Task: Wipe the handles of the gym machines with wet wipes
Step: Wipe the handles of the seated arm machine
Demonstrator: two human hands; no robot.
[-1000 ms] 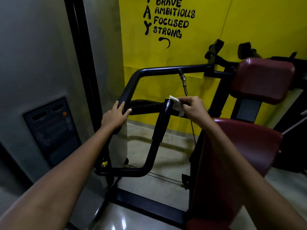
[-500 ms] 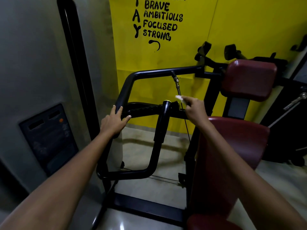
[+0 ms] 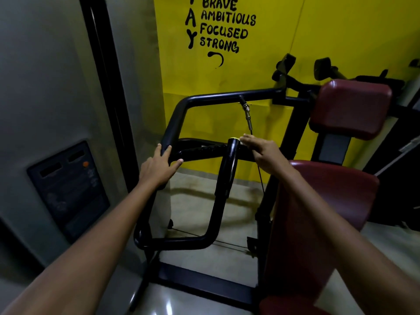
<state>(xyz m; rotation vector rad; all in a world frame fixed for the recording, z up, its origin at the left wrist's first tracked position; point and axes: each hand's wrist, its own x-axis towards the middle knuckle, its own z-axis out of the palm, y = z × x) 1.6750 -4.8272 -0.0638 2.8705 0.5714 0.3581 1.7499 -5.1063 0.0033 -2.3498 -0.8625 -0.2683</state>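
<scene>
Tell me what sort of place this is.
Very likely a gym. A black steel machine frame with a cable and grip handle, maroon padded seat and back pads, and a yellow wall painted with "BRAVE AMBITIOUS FOCUSED STRONG" all point that way.

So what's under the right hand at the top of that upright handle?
A sliver of white wipe shows at the right hand fingertips, beside the handle's yellow-capped top. The hand covers the rest of the wipe and the bar behind it.
</scene>
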